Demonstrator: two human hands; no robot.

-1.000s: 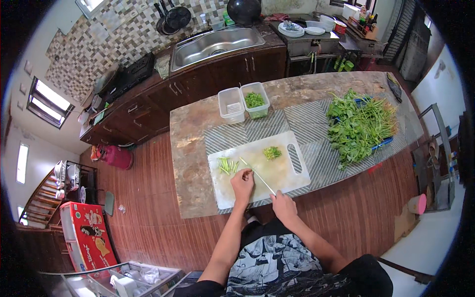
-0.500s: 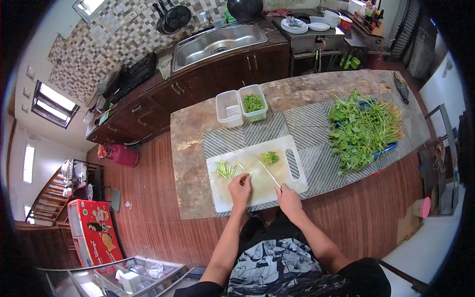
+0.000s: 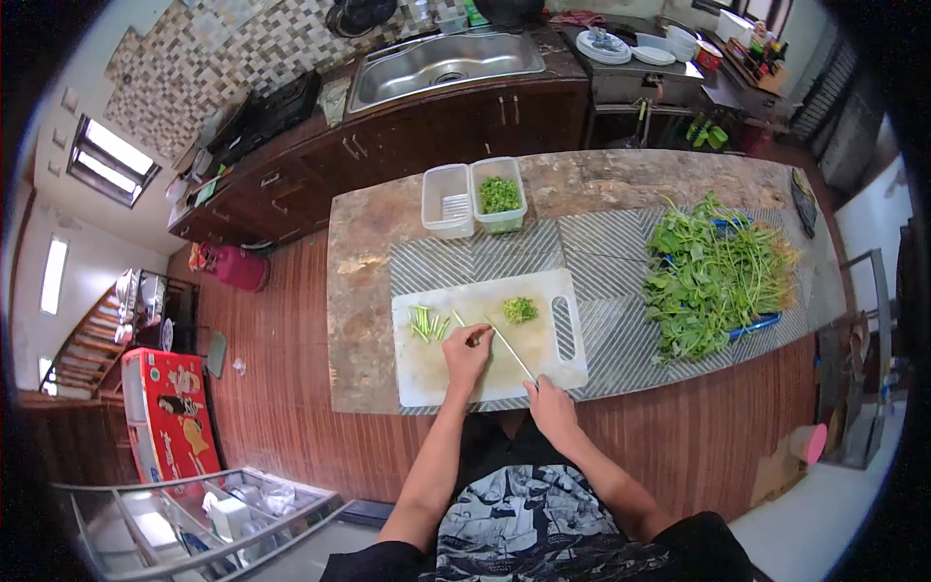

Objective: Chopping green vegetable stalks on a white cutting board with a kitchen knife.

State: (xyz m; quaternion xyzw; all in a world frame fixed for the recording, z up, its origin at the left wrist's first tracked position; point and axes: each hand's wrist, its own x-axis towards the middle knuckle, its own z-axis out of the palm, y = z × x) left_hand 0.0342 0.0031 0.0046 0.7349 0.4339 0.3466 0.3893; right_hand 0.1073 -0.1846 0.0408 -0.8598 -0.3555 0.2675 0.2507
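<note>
On the white cutting board [image 3: 427, 380] my right hand [image 3: 554, 407] grips a knife [image 3: 514, 355] by its handle. The blade slants up and left, its tip close to the fingers of my left hand [image 3: 467, 355]. Those fingers are pinched together over the board; what is between them is too small to make out. Short cut green stems [image 3: 421, 323] lie left of that hand, with one pale piece [image 3: 459, 318] just above it. A small heap of chopped greens [image 3: 521, 309] sits toward the board's upper right.
Beyond the board stand two clear plastic containers: one without greens [image 3: 446, 221], one holding chopped greens [image 3: 499, 195]. To the right, a large pile of leafy greens [image 3: 703, 281] rests on a blue tray [image 3: 754, 325]. A striped mat [image 3: 606, 291] covers part of the worn table [image 3: 359, 291].
The view has shifted slightly. The knife has come nearer to my left fingers, and my left hand has moved a little to the right over the board.
</note>
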